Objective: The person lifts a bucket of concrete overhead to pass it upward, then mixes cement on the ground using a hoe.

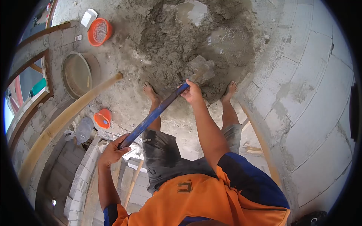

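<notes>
Your head-worn camera looks steeply down and forward from near above your bare left hand [112, 152] and right hand [191, 93], its wide round view running from your orange-and-blue fabric shirt [203, 196], behind both, to the wet grey mix [162, 49] beyond the right.

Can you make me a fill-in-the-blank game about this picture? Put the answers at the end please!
1. Between the left hand and the right hand, the shovel handle is coloured ____.
2. The hand nearer the shovel blade is the person's ____ hand.
3. With no shoes or socks on, the feet are ____.
4. In the picture, the big round tub stands ____ the upper orange bucket and the lower orange bucket.

Missing words: blue; right; bare; between.
</notes>
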A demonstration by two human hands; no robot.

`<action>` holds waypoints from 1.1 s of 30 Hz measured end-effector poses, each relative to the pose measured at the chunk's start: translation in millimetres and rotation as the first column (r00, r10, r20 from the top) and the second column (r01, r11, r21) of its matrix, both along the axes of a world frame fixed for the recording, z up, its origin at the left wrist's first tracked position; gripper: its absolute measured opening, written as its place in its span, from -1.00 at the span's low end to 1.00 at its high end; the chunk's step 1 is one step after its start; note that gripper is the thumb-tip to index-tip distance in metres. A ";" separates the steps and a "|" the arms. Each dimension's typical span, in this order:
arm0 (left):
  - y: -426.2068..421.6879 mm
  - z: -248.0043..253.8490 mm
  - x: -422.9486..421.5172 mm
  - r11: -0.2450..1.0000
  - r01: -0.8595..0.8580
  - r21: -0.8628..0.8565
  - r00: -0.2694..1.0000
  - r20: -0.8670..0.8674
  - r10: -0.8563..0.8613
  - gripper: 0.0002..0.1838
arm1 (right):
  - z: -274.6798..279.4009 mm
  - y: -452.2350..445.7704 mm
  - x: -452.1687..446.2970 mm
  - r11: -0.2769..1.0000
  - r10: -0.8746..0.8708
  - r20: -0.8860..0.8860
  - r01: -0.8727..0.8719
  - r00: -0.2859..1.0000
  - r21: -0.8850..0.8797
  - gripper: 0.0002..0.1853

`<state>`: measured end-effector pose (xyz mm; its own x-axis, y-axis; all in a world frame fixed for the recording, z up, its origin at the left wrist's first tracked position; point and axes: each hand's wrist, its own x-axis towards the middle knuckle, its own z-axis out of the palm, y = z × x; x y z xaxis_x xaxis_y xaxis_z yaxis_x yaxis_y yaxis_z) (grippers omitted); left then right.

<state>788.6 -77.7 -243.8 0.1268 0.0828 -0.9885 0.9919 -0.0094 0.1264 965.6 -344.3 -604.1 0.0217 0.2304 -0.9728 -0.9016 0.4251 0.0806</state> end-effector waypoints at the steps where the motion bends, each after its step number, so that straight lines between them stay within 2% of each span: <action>1: -4.1 -2.9 -3.8 0.998 0.043 -0.042 0.993 -0.105 -0.047 -0.39 | -12.3 15.3 -10.9 0.991 0.047 -0.019 -0.049 0.999 -0.125 -0.70; 2: -3.4 -16.0 -28.4 0.987 0.076 -0.144 0.985 -0.145 -0.097 -0.43 | -20.2 30.2 -22.9 0.964 0.093 -0.039 -0.099 0.995 -0.248 -0.74; 3: -8.0 -24.1 -53.2 0.988 0.034 -0.150 0.981 -0.183 -0.061 -0.46 | -21.6 41.1 -27.2 0.919 0.132 -0.055 -0.143 0.990 -0.368 -0.78; 4: -13.0 -23.3 -59.5 0.985 0.065 -0.157 0.978 -0.184 -0.094 -0.45 | -4.5 45.9 -27.8 0.912 0.151 -0.018 -0.146 0.988 -0.383 -0.84; 6: -24.9 -20.0 -82.4 0.984 0.043 -0.172 0.988 -0.139 -0.068 -0.46 | 8.9 49.0 -32.8 0.882 0.233 0.032 -0.198 0.972 -0.427 -0.83; 10: -51.7 -30.3 -149.6 0.982 -0.049 -0.182 0.996 -0.087 0.033 -0.52 | 64.2 66.0 -10.1 0.803 0.417 0.105 -0.312 0.903 -0.508 -0.83; 12: -63.4 -43.5 -159.0 0.975 -0.137 -0.176 0.991 -0.026 0.134 -0.56 | 85.6 80.7 12.3 0.791 0.450 0.192 -0.290 0.872 -0.539 -0.82; 14: -72.4 -63.2 -141.1 0.986 -0.097 -0.138 0.992 0.066 0.107 -0.58 | 91.1 94.5 38.3 0.794 0.477 0.280 -0.272 0.833 -0.544 -0.81; 17: -86.8 -132.3 -119.3 0.998 0.019 -0.064 0.985 0.174 -0.007 -0.62 | 78.5 115.8 95.9 0.787 0.530 0.377 -0.274 0.760 -0.553 -0.78; 19: -93.9 -180.7 -80.1 0.983 -0.122 -0.136 0.982 0.126 0.139 -0.64 | 58.5 138.6 143.2 0.765 0.576 0.425 -0.276 0.699 -0.582 -0.74; 22: -111.4 -269.1 -25.9 0.983 -0.185 -0.017 0.908 0.378 0.178 -0.67 | 17.3 175.7 211.3 0.700 0.663 0.467 -0.264 0.584 -0.664 -0.72; 24: -121.2 -318.3 7.0 0.963 -0.269 -0.026 0.871 0.420 0.255 -0.70 | -38.3 192.8 251.7 0.676 0.717 0.495 -0.313 0.491 -0.667 -0.77; 26: -134.4 -349.5 28.8 0.929 -0.366 -0.059 0.827 0.437 0.354 -0.74 | -76.7 211.1 280.1 0.558 0.817 0.405 -0.386 0.411 -0.734 -0.80; 29: -140.5 -355.0 41.8 0.878 -0.456 -0.146 0.785 0.398 0.475 -0.77 | -94.2 232.1 270.1 0.445 0.892 0.356 -0.404 0.278 -0.799 -0.77; 32: -152.6 -345.5 28.9 0.813 -0.539 -0.221 0.756 0.299 0.582 -0.77 | -109.7 239.0 248.6 0.172 0.985 0.160 -0.520 0.068 -0.837 -0.74; 33: -155.2 -339.0 23.8 0.805 -0.550 -0.220 0.755 0.280 0.592 -0.76 | -108.0 237.5 242.6 0.184 0.983 0.167 -0.507 0.080 -0.842 -0.72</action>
<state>812.4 -232.9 -582.8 0.4020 0.1301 -0.9064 0.7094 0.5816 0.3981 1208.2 -106.8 -712.1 0.7195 0.0807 -0.6898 -0.3568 -0.8092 -0.4668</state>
